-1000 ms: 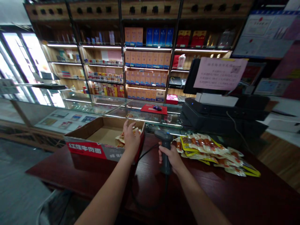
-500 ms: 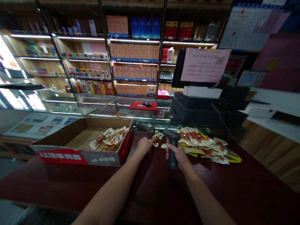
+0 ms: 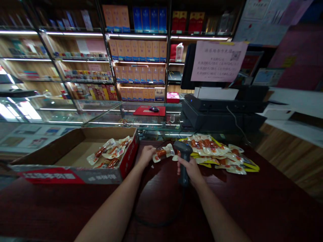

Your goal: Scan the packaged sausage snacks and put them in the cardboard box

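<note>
My right hand (image 3: 190, 169) is wrapped round the grip of a dark barcode scanner (image 3: 185, 161), whose head points away from me; its cable curves over the table. My left hand (image 3: 147, 155) pinches the left end of a vacuum-packed sausage (image 3: 161, 153), a reddish-brown piece in a clear and white wrapper, just left of the scanner head. A cardboard box (image 3: 75, 176) on the left holds several similar packs (image 3: 111, 153) in its right end. To the right of the scanner lies a pile of sausage packs (image 3: 209, 146) with yellow-edged bags among them.
Everything rests on a dark red table (image 3: 156, 201). Behind it are a glass counter (image 3: 111, 116) with a mouse (image 3: 153, 109) on a red mat, and a monitor (image 3: 190, 67) bearing a pink notice, above a black cash drawer (image 3: 219, 117). Shelves of boxed goods (image 3: 137, 50) line the wall.
The sausage pack, held in my left hand, has shifted left and now shows more of its length. The scanner stays in my right hand. The camera view has turned slightly.
</note>
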